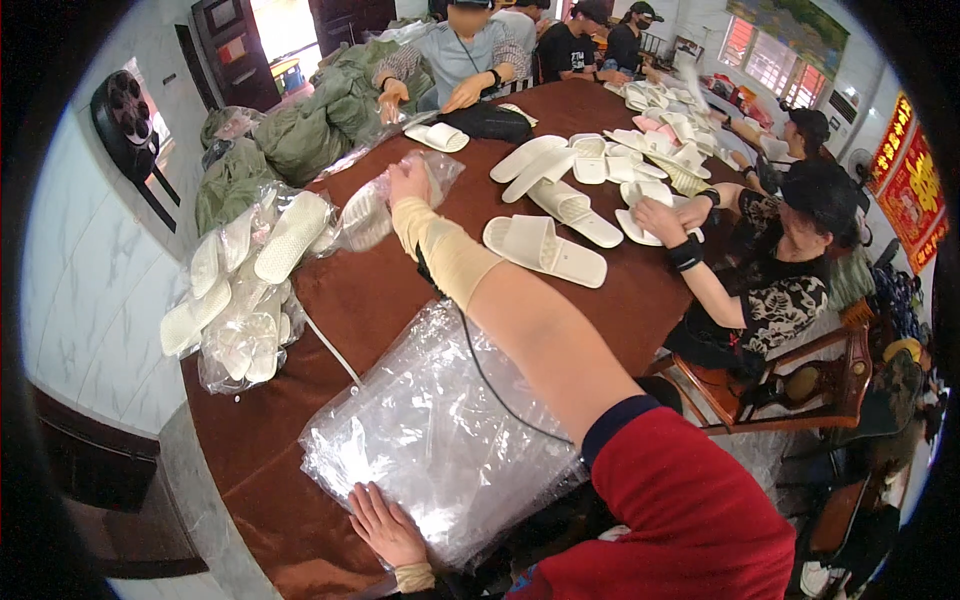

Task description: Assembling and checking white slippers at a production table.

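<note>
My right arm, wrapped at the wrist in a beige bandage, stretches across to the far left part of the table. My right hand (408, 182) is closed on a clear plastic bag with white slippers (367, 215) inside, beside a pile of bagged white slippers (290, 240). Flat on the near edge of a stack of clear plastic bags (440, 410) rests my left hand (388, 527), fingers spread. Loose white slippers (545, 250) lie beyond my right forearm.
The brown-covered table (250, 440) carries more slippers (680, 130) toward its far end. At the right a co-worker (770, 250) handles a slipper; another person (460, 65) sits opposite. Green sacks (310, 135) are heaped at the left, and a wooden chair (790, 385) stands at the right.
</note>
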Available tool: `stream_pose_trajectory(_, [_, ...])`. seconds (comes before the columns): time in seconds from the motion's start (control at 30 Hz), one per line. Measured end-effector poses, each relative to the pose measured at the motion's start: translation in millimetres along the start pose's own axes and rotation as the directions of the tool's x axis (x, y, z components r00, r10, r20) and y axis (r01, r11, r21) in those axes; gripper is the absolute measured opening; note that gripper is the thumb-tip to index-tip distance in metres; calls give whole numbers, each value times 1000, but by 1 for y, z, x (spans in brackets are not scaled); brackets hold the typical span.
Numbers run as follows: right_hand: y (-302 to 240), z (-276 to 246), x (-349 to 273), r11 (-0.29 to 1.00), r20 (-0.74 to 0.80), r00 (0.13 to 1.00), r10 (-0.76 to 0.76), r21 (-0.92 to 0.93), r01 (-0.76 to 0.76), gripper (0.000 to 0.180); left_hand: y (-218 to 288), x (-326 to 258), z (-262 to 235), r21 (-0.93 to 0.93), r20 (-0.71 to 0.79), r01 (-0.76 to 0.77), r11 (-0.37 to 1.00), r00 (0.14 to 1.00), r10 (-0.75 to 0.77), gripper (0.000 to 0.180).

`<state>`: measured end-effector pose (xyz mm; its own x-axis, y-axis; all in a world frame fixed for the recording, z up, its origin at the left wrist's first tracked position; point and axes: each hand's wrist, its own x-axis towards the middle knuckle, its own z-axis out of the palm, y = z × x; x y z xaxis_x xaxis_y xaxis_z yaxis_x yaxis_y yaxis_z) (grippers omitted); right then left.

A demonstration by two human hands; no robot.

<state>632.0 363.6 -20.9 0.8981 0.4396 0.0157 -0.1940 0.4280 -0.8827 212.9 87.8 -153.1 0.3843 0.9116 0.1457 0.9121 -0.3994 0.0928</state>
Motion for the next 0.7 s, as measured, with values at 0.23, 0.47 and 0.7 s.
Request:
stream_pose_trajectory(0.23, [-117,5,-56,841,510,859,-43,-446,307,21,3,-7,12,-54,-76,-47,997,996,43,47])
stream_pose_trajectory(0.47, [-232,-40,-165,967,848,465,254,-223,-121,17,6,3,22,-81,-163,-61,995,985,47,47])
stream_pose_trajectory(0.7, [-86,-190,-171,605,572,615,543,-774,186,36,-16,-4,43,-138,-236,-193,972,959,157,51])
